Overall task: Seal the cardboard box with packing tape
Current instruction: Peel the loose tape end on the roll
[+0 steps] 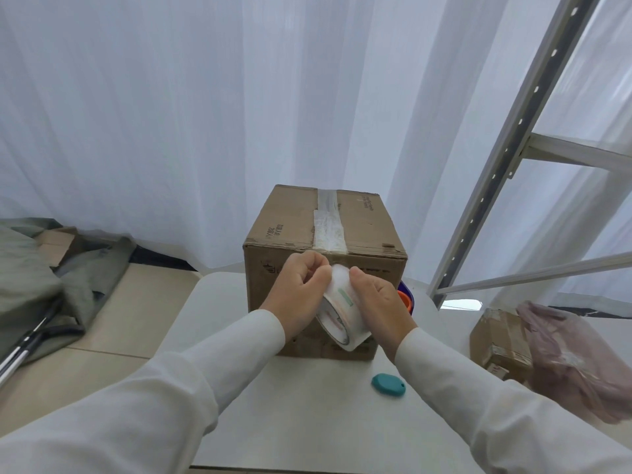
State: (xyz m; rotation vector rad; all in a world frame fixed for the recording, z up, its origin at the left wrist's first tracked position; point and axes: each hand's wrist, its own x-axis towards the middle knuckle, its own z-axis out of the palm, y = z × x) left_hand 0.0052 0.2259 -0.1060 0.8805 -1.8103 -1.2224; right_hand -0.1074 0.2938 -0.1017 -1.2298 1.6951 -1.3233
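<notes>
A closed brown cardboard box (290, 227) stands on a white table (307, 405). A strip of clear tape (327, 224) runs along its top seam and over the near edge. A roll of clear packing tape (342, 319) is held against the box's near face. My right hand (379, 299) grips the roll from the right. My left hand (301, 295) pinches the tape at the top of the roll, just under the box's front edge. Both sleeves are white.
A small teal cutter (389, 384) lies on the table near my right wrist. An orange and blue object (407, 297) peeks out behind the box. A smaller box (499, 340) and pink bag (574, 357) sit right, beside a metal shelf frame (506, 159). Green cloth (41, 278) lies left.
</notes>
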